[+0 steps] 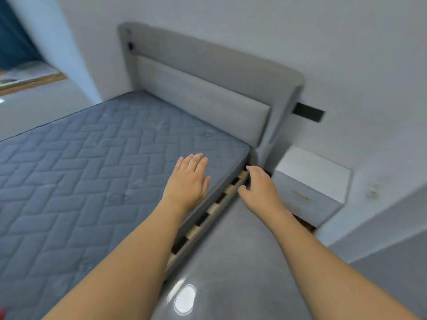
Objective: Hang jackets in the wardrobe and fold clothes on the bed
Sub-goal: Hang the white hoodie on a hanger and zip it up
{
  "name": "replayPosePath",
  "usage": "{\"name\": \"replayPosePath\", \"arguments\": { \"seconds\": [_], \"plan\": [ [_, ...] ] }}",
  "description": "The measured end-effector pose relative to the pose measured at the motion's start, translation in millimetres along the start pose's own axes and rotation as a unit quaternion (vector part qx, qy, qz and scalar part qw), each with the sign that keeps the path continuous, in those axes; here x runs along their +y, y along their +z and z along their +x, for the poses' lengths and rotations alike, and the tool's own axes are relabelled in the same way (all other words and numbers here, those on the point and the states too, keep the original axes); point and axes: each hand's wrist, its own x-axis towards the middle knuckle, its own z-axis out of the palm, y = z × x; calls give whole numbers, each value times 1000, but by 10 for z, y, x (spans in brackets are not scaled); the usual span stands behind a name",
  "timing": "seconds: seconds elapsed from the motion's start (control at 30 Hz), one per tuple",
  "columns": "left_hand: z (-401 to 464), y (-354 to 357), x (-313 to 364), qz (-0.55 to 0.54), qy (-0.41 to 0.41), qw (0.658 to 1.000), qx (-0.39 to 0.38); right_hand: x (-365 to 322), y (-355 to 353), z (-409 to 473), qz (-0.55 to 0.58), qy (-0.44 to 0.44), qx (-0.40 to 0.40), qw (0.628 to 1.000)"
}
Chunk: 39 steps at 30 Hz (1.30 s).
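From where I watch, the main risk is that there is nothing to work on: I see no jacket, no loose clothing and no wardrobe anywhere in the head view, so reaching on toward this corner would, I judge, waste the move, and the hands would have to turn elsewhere to find the garments. A second risk is the exposed slats (213, 207) along the side of the bed (80, 169), where fingers could slip into the gap beside the mattress edge. My left hand (188, 181) is spread flat, fingers straight, over the mattress near its corner; whether it touches the quilting I cannot tell. My right hand (260, 187) hangs loosely curled above the slat gap, holding nothing, near the nightstand (312, 181).
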Motion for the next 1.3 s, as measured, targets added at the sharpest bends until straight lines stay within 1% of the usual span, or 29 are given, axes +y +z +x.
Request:
{"name": "replayPosePath", "arguments": {
  "seconds": [0.13,0.33,0.47,0.6,0.67,0.7,0.8,0.87,0.93,1.0,1.07,1.17,1.23,1.27,1.3],
  "plan": [
    [-870,-310,-1121,18,-91,996,7,-1119,741,-153,-10,-91,-60,994],
    [-2172,-685,-2372,43,-239,970,8,-2517,1696,-513,18,-190,-152,970],
    [-2960,-812,-2911,56,-341,938,13,-3230,2298,-734,17,-256,-220,941],
    [-3928,-834,-3416,72,-431,899,-14,-3966,3004,-1094,22,-301,-302,904],
    [-4441,-864,-3709,78,-483,871,-33,-4383,3357,-1302,29,-308,-341,888],
    [-4686,-877,-3881,80,-509,856,-39,-4602,3547,-1400,35,-309,-359,880],
    [-5319,-866,-4532,58,-583,810,-20,-5286,4207,-1628,48,-309,-404,860],
    [-5666,-744,-5135,46,-629,776,-14,-5770,4804,-1705,68,-284,-423,858],
    [-5889,-579,-5678,21,-658,751,-38,-6133,5299,-1742,94,-240,-435,863],
    [-6132,-222,-6390,-29,-676,732,-85,-6484,6033,-1767,105,-203,-460,858],
    [-6270,218,-7078,-96,-677,720,-121,-6742,6768,-1726,109,-163,-481,855],
    [-6315,925,-7852,-165,-674,706,-140,-6873,7719,-1610,89,-119,-498,854],
    [-6299,1328,-8156,-159,-672,701,-179,-6842,8222,-1514,69,-96,-501,858],
    [-6301,1499,-8229,-138,-666,706,-198,-6819,8425,-1460,62,-83,-502,859],
    [-6299,1643,-8278,-114,-655,719,-201,-6799,8616,-1385,60,-66,-500,861]
  ]
}}
